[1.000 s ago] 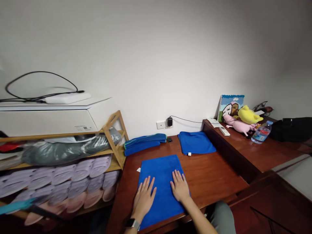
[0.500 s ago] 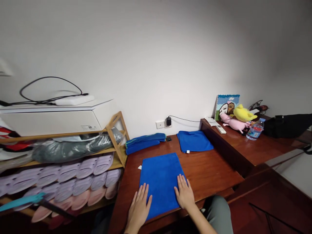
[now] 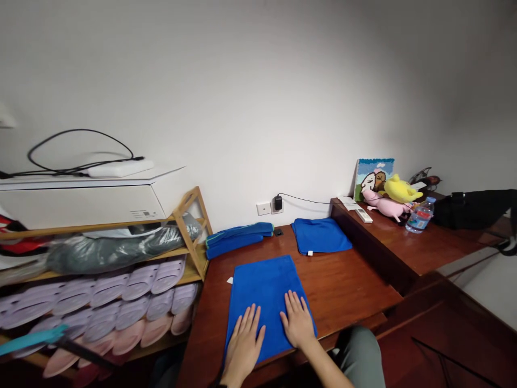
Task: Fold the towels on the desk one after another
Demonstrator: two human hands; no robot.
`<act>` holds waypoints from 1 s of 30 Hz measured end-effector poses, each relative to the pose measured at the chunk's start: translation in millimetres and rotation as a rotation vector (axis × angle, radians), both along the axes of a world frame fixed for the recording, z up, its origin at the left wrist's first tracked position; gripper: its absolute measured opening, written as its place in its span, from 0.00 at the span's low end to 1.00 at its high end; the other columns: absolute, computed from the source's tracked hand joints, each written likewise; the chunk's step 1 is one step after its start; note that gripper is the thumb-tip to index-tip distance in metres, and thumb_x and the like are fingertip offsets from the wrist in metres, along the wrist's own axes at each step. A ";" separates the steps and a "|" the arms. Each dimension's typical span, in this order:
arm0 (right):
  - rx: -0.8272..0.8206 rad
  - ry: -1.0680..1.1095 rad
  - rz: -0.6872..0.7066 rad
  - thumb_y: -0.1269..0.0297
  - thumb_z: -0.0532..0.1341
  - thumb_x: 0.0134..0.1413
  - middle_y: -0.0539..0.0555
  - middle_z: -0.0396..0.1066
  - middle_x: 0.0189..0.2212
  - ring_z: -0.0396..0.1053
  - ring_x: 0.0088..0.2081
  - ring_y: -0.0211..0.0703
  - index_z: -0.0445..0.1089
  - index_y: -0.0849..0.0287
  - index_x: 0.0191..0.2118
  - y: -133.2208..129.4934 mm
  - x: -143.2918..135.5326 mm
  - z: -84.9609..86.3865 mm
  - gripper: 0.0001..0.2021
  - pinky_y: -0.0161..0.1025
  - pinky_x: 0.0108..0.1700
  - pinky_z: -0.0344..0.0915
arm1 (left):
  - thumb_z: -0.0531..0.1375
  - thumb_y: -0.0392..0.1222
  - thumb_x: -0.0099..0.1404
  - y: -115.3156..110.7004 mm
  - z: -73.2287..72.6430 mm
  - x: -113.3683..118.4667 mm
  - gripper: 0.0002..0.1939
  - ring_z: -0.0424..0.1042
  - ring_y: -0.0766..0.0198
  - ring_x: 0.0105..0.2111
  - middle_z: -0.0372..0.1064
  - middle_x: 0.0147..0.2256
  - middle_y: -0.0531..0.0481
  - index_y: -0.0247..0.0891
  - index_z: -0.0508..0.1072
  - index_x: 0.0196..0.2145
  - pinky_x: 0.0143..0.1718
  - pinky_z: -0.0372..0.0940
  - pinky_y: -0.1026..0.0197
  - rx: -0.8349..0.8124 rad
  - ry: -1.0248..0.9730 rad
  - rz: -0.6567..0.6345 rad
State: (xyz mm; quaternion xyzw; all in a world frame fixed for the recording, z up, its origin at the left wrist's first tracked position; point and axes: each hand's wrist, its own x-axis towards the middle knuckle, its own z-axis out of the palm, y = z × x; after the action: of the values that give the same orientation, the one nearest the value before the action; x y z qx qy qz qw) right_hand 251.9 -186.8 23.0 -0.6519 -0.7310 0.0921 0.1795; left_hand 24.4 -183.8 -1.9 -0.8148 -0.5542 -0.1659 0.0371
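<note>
Blue rectangular cloth (image 3: 262,288) lies spread on the near part of the reddish-brown wooden table (image 3: 339,291), its near edge close to the table's front edge, with both bare hands on top. The left hand (image 3: 244,342) rests palm down along the left side, fingers straight, pointing away and only slightly parted, thumb angled out toward the middle. The right hand (image 3: 299,321) is placed the same way near the right edge, its fingers a little apart and its thumb turned inward; neither hand grips anything. The left forearm is mostly out of view below, while the right one slants in from the lower right, beside a grey-clad knee (image 3: 362,355). The near left corner seems to lie under the left hand or wrist, though I can't be sure

To work the fabric well this way, I'd keep both palms level with light, even pressure and ease any slack outward, letting one hand anchor while the other strokes, so that the sheet doesn't skid or bunch.

Farther back, a folded blue cloth with a white tag (image 3: 321,235) lies to the right, and a long folded blue bundle with green edging (image 3: 239,238) sits to the left, near the wall
</note>
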 end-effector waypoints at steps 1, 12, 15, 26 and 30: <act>-0.009 -0.009 -0.041 0.50 0.46 0.75 0.53 0.46 0.76 0.45 0.77 0.50 0.50 0.54 0.77 -2.0 12.5 -2.9 0.31 0.54 0.77 0.44 | 0.47 0.54 0.77 -3.9 -5.8 -13.6 0.31 0.59 0.51 0.72 0.60 0.72 0.46 0.46 0.57 0.74 0.71 0.60 0.40 0.016 -0.005 0.030; 0.049 0.016 0.030 0.57 0.42 0.76 0.56 0.46 0.76 0.42 0.77 0.49 0.51 0.62 0.77 38.6 -30.4 29.7 0.30 0.51 0.77 0.41 | 0.44 0.45 0.77 40.4 30.0 18.8 0.30 0.57 0.54 0.73 0.58 0.72 0.43 0.38 0.57 0.74 0.73 0.56 0.43 0.045 -0.039 -0.036; -0.025 0.027 0.063 0.56 0.42 0.77 0.57 0.47 0.76 0.43 0.77 0.48 0.51 0.62 0.77 52.2 -44.3 25.3 0.30 0.51 0.77 0.41 | 0.43 0.45 0.77 55.6 23.5 29.5 0.30 0.60 0.54 0.72 0.60 0.71 0.41 0.36 0.61 0.72 0.72 0.58 0.44 -0.032 -0.012 -0.011; -0.091 -0.049 -0.129 0.58 0.42 0.76 0.60 0.45 0.76 0.42 0.77 0.51 0.50 0.66 0.77 55.8 6.2 18.8 0.31 0.53 0.77 0.40 | 0.42 0.50 0.78 45.2 -6.6 -24.5 0.33 0.60 0.50 0.72 0.61 0.71 0.37 0.30 0.62 0.71 0.73 0.55 0.42 0.068 -0.003 0.132; -0.019 0.005 0.050 0.56 0.42 0.77 0.57 0.47 0.76 0.43 0.77 0.49 0.51 0.62 0.77 59.7 -30.4 20.8 0.30 0.50 0.77 0.41 | 0.41 0.49 0.79 65.7 11.8 16.9 0.31 0.59 0.54 0.72 0.60 0.72 0.41 0.35 0.61 0.72 0.73 0.56 0.45 0.051 -0.015 0.030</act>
State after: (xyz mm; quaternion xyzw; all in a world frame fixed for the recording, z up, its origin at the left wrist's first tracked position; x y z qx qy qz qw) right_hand 221.5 -127.0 43.8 -0.6349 -0.7457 0.1052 0.1725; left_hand 41.3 -118.1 9.9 -0.8039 -0.5622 -0.1855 0.0559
